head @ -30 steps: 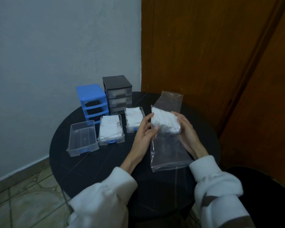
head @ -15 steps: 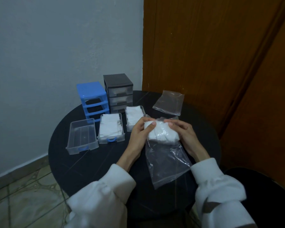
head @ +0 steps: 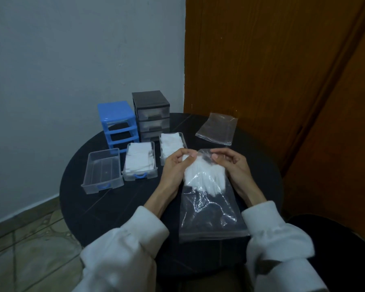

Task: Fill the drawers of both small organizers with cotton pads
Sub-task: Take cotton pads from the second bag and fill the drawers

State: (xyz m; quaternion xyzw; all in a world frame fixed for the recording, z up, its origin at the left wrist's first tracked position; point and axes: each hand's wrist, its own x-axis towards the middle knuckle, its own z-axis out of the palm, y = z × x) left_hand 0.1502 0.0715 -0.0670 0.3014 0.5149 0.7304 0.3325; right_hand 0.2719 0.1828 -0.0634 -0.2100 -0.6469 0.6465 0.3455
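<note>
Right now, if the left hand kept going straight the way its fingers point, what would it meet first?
The left hand pinches the bag mouth, fingers pointing away and slightly right. Straight on, it would probably meet the filled drawer just beyond its fingertips, then the black organizer. Depth is hard to judge from this view.

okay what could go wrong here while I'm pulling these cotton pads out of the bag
1. Both hands, left and right, pinch the mouth of the plastic bag; the loose cotton pads could spill onto the black table.
2. The two filled drawers are heaped, so pads may snag when slid into the blue organizer.
3. The empty drawer sits near the table edge; a nudge might push it off.
</note>
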